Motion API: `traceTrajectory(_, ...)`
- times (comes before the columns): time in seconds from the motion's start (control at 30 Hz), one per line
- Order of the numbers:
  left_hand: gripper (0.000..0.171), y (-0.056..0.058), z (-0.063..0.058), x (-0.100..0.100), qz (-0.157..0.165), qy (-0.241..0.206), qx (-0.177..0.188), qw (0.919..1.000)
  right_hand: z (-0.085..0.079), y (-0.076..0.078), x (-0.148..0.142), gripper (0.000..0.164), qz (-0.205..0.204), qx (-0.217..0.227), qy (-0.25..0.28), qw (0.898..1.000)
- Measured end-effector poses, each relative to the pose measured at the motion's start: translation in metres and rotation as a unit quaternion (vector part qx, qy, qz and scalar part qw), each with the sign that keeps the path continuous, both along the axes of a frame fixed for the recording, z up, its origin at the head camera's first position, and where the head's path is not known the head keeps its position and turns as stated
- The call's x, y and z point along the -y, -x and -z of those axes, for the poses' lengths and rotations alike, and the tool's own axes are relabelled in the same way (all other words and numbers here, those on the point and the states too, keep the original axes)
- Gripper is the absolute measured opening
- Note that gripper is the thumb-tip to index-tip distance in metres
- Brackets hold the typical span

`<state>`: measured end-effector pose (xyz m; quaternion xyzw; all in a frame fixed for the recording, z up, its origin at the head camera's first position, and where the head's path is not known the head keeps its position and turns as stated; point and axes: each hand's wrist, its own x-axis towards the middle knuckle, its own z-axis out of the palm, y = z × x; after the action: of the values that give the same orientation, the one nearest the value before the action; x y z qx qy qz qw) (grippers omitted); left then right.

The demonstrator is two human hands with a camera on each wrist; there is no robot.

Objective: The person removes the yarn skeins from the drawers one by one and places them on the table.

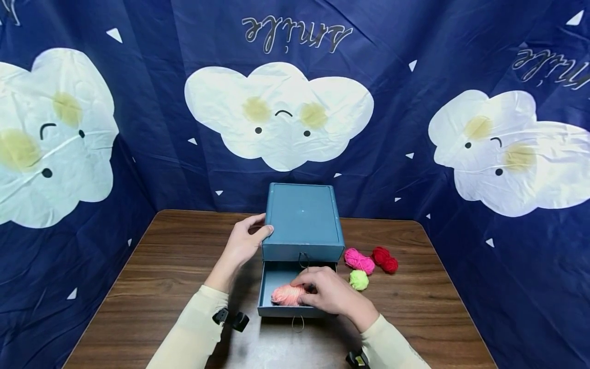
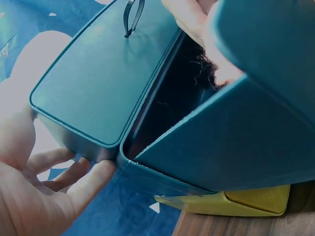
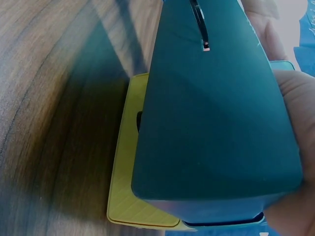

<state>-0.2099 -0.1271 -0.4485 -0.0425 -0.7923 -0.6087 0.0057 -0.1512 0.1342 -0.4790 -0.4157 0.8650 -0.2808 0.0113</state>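
A blue drawer box (image 1: 301, 215) stands at the back of the table with one blue drawer (image 1: 276, 311) pulled out. My left hand (image 1: 243, 242) rests against the box's left side, thumb at its top edge; the left wrist view has its fingers (image 2: 93, 182) touching the side wall. Inside the drawer lies a peach skein of yarn (image 1: 287, 295), pinched between the thumb and fingers of my right hand (image 1: 329, 291). From the right wrist, the drawer front (image 3: 216, 123) with its loop handle (image 3: 201, 24) hides the fingertips.
Right of the box lie a magenta skein (image 1: 359, 261), a red skein (image 1: 384, 260) and a lime-green yarn ball (image 1: 358, 280). Beneath the open drawer shows a yellow drawer (image 2: 261, 201). A blue curtain (image 1: 392, 41) with clouds surrounds the wooden table (image 1: 184, 246).
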Motion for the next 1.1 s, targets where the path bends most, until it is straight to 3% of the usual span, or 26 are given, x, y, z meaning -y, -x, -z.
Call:
traceTrajectory(0.33,0.056,0.0,0.001,-0.001,0.0,0.0,-0.001,1.0,0.0,0.001,-0.001,0.014,-0.007,-0.018,0.02,1.0)
traceTrajectory(0.5,0.056,0.0,0.001,-0.001,0.002,-0.002,-0.003,1.0,-0.002,-0.001,-0.003,0.015,0.001,-0.006,0.033,0.999)
traceTrajectory(0.8,0.056,0.0,0.002,0.0,-0.002,-0.001,-0.001,1.0,-0.01,-0.004,-0.012,0.022,-0.014,-0.05,0.09,0.995)
traceTrajectory(1.1,0.056,0.0,0.002,0.0,-0.003,-0.008,0.003,1.0,-0.019,-0.009,-0.027,0.023,0.004,-0.048,0.128,0.991)
